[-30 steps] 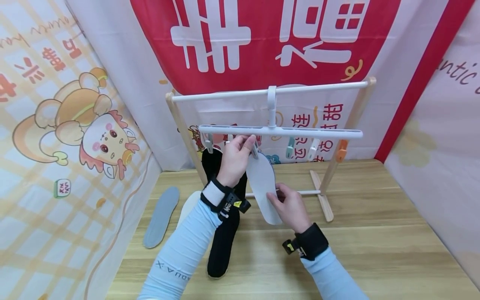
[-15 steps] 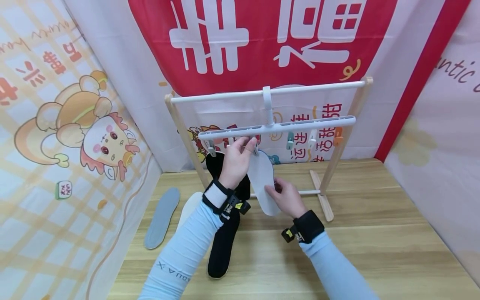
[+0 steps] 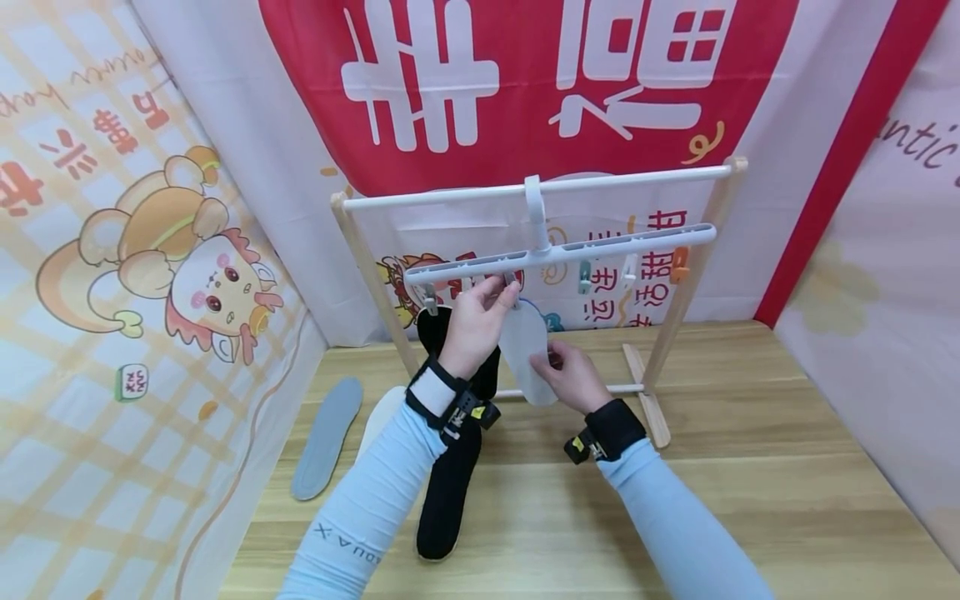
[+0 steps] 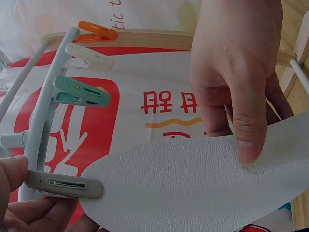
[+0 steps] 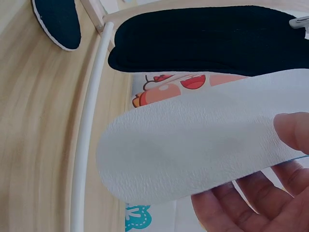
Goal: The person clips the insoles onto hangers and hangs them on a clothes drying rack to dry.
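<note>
My left hand [image 3: 472, 332] pinches a grey clothes peg [image 4: 65, 185] under the pale blue hanger [image 3: 555, 256]. The peg's tip overlaps the rounded end of a white insole [image 4: 183, 179] in the left wrist view. Lower on that insole, my right hand [image 3: 576, 379] holds its edge, thumb on the white face and fingers behind. Black insoles [image 5: 207, 41] hang beside it, with another grey peg [image 3: 430, 300] at their top. My left forearm partly hides them in the head view.
The hanger hooks over the white rail [image 3: 637, 179] of a wooden-legged rack. Teal [image 4: 82, 92], white [image 4: 89, 56] and orange [image 4: 98, 31] pegs hang on its right half. On the wooden table [image 3: 675, 517] lie grey [image 3: 327, 437], white [image 3: 381, 417] and black [image 3: 448, 500] insoles.
The white insole's lower end has risen, and my right hand has moved slightly up with it. The hanger has tilted, its right end higher and its left end lower.
</note>
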Motion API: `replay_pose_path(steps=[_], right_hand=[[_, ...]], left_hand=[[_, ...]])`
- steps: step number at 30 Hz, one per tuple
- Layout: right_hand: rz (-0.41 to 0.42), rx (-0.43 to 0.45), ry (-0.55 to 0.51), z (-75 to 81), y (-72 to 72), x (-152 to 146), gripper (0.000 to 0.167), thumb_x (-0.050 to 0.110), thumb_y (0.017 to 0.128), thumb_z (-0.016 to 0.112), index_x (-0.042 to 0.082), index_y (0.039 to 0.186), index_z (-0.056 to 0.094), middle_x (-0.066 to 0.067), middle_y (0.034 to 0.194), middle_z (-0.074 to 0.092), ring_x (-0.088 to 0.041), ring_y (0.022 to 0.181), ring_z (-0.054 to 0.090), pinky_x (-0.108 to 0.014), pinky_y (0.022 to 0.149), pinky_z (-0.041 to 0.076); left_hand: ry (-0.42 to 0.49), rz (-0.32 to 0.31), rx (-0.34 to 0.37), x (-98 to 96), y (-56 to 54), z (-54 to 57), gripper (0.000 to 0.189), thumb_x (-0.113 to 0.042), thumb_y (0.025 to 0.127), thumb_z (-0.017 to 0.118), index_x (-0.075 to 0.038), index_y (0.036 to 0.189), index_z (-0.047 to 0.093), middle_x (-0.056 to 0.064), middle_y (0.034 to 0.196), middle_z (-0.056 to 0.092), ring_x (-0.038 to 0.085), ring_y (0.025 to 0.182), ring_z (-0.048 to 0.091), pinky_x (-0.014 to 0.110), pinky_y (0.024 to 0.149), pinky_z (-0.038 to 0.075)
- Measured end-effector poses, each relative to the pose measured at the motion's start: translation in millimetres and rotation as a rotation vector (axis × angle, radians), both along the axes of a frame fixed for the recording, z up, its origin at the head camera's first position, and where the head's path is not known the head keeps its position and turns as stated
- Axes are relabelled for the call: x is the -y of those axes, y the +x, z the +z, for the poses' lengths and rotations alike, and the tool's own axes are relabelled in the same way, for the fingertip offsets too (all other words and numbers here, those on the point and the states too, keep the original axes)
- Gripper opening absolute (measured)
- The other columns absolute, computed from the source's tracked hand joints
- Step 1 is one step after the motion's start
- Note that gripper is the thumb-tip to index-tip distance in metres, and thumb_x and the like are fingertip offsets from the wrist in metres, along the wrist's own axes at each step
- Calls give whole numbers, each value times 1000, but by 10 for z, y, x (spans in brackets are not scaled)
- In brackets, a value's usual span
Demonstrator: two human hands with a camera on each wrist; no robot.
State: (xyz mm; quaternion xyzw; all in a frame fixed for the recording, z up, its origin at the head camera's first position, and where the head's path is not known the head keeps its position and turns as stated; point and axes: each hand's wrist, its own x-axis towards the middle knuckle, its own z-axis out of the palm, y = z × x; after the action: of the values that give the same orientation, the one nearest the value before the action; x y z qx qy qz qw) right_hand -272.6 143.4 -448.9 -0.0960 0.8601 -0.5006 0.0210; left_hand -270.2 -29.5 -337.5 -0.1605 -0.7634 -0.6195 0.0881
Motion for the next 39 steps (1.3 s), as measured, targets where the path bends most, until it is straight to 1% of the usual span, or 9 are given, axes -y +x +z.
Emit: replay_pose_path(steps=[5, 8, 14, 19, 24, 29, 32, 36, 39], right_hand=[[-3, 5, 3, -3, -27, 3, 39, 31, 101, 59, 7, 132, 57, -13, 115, 66, -27, 104, 64, -46, 89, 54], [6, 8, 5, 5, -32, -1, 40, 31, 101, 59, 7, 133, 57, -14, 117, 66, -28, 106, 63, -48, 90, 53], [14, 56, -7, 26, -42, -29, 41, 34, 101, 59, 7, 132, 57, -15, 121, 64, -29, 109, 62, -48, 92, 52], [31, 63, 3, 7, -54, -111, 46, 36, 101, 58, 8, 137, 55, -15, 126, 62, -31, 114, 60, -48, 94, 51], [37, 22, 37, 5, 4, -258, 47, 32, 102, 57, 3, 139, 52, -20, 131, 59, -35, 116, 59, -48, 93, 51], [20, -18, 71, -24, 129, -395, 43, 31, 102, 57, 3, 135, 55, -18, 126, 62, -35, 113, 60, -48, 93, 51], [15, -38, 82, -36, 245, -453, 41, 31, 102, 58, 4, 133, 57, -15, 120, 64, -32, 111, 61, -47, 92, 52], [-3, -72, 97, -66, 432, -503, 39, 30, 101, 59, 4, 130, 60, -11, 113, 66, -28, 105, 63, -45, 90, 53], [-16, -87, 114, -117, 596, -537, 36, 28, 101, 61, 5, 127, 61, -9, 111, 67, -26, 102, 64, -45, 88, 54]], left_hand=[[-19, -10, -9, 11, 8, -17, 47, -28, 101, 59, -3, 140, 53, 11, 134, 60, 16, 120, 60, 29, 99, 48], [-17, -27, -31, 16, 4, -29, 47, -26, 101, 60, -3, 141, 52, 12, 135, 60, 16, 119, 60, 27, 98, 48], [-15, -41, -70, 27, 13, -33, 49, -25, 100, 61, 0, 141, 51, 16, 137, 58, 18, 120, 60, 25, 97, 48], [-26, -46, -65, 44, 63, -11, 51, -26, 102, 58, 2, 143, 47, 16, 143, 51, 17, 126, 55, 24, 98, 47], [-39, -29, -75, 92, 136, 25, 48, -26, 103, 56, 1, 142, 48, 15, 144, 51, 16, 127, 53, 22, 99, 45], [-20, -24, -92, 209, 228, -7, 46, -23, 103, 57, 3, 141, 50, 16, 142, 53, 18, 128, 53, 23, 101, 44], [-16, -16, -103, 335, 309, -70, 47, -25, 102, 57, 3, 140, 51, 16, 140, 54, 19, 128, 53, 24, 102, 43], [-23, 12, -98, 546, 445, -213, 47, -24, 103, 56, 2, 141, 50, 18, 138, 56, 21, 126, 55, 24, 102, 43], [-50, 57, -57, 707, 557, -360, 44, -19, 104, 54, 3, 142, 49, 21, 137, 56, 25, 126, 55, 28, 103, 43]])
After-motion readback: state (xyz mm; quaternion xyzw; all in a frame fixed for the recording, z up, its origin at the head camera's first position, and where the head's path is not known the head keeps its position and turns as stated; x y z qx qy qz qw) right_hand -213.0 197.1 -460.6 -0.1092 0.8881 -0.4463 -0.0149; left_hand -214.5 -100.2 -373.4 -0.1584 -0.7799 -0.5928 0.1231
